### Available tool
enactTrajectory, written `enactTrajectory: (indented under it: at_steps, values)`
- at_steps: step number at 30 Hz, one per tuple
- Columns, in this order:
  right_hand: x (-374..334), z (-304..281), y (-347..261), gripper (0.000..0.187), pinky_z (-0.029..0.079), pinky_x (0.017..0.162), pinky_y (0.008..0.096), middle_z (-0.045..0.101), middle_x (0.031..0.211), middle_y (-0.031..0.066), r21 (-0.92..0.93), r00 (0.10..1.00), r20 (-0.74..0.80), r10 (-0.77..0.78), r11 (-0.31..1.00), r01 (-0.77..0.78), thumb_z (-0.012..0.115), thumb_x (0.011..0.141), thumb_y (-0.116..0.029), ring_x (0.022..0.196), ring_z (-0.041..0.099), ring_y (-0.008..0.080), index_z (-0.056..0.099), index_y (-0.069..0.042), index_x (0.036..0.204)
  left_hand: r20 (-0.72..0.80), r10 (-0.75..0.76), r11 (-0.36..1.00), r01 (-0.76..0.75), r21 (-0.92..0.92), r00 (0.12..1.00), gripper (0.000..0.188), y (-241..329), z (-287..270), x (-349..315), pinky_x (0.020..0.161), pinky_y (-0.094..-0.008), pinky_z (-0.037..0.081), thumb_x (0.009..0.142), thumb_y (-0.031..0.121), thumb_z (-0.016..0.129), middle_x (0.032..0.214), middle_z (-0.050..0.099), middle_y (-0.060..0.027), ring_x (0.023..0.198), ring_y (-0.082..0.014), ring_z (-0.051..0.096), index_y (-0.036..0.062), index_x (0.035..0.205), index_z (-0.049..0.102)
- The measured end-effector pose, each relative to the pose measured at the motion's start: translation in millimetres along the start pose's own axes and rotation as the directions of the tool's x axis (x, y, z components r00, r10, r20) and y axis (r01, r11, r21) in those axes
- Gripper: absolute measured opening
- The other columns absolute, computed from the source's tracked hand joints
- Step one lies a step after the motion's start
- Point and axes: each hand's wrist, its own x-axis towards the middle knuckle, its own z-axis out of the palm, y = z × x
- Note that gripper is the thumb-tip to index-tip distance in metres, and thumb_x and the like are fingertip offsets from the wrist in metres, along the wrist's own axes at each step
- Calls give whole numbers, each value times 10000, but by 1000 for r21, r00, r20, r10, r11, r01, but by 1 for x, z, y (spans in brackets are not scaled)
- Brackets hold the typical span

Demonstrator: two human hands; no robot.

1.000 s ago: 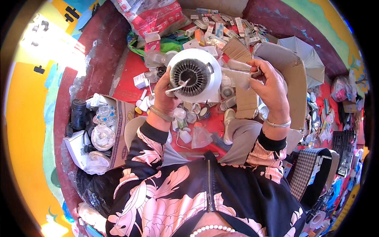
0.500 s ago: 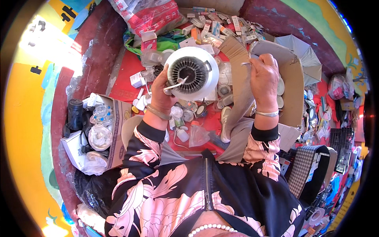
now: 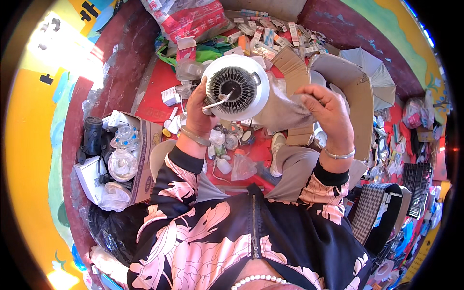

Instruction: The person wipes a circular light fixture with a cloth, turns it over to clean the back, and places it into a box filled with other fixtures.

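My left hand [image 3: 197, 104] grips the rim of a downlight [image 3: 261, 92], a round white lamp with a dark finned heat sink turned up toward me. A short white cable [image 3: 220, 102] curls out of the fins. To the right, my right hand [image 3: 328, 113] pinches the edge of a grey-brown cloth [image 3: 285, 111]. The cloth stretches leftward from my fingers, blurred by motion, with its far end close to the lamp's right rim. Whether it touches the lamp, I cannot tell.
An open cardboard box [image 3: 360, 101] with round white items stands right of my right hand. At left, another box [image 3: 145, 159] holds plastic-wrapped goods. Small packages [image 3: 270, 36] are heaped at the back, near a red-and-white bag [image 3: 193, 19]. Loose fittings lie on the red floor [image 3: 256, 154].
My right hand has come down and turned, and the cloth, which hung down beside the box, has swung left toward the lamp. The left hand holds the downlight almost as before.
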Motion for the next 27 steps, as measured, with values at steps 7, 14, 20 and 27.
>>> enactTrajectory:
  at_steps: [7, 14, 20, 27]
  values:
    - [-5, 13, -14, 126, 354, 539, 204, 541, 691, -40, 69, 998, 11, -68, 995, 68, 578, 865, -120, 620, 432, 37, 587, 5, 877, -26, 7, 997, -5, 76, 1000, 370, 1, 3, 1, 839, -315, 491, 951, 278, 387, 1056, 607, -107, 950, -188, 604, -5, 1161, 498]
    - [-2, 44, -13, 124, 364, 528, 147, 556, 774, -32, 653, 969, 81, 232, 723, -227, 544, 898, -116, 630, 479, 9, 565, -4, 948, 3, -50, 976, 49, 210, 999, 442, -2, 5, -3, 873, -355, 488, 949, 315, 372, 1090, 589, -150, 982, -221, 595, -47, 1179, 479]
    - [1, 48, -14, 141, 438, 488, 153, 610, 784, 19, 748, 959, 18, 283, 633, -201, 559, 877, -77, 611, 570, 53, 576, 7, 989, -3, -8, 969, 8, 247, 1000, 449, 2, 10, -1, 838, -338, 509, 953, 332, 365, 1050, 607, -145, 934, -212, 615, -47, 1153, 498]
    - [3, 45, -13, 231, 502, 659, 204, 648, 861, 74, 685, 970, 66, 234, 696, -215, 577, 814, 32, 712, 622, 106, 578, 62, 1043, 12, 10, 973, -13, 230, 1000, 441, 6, 15, -3, 843, -339, 508, 953, 327, 371, 1048, 609, -148, 932, -212, 617, -44, 1150, 501]
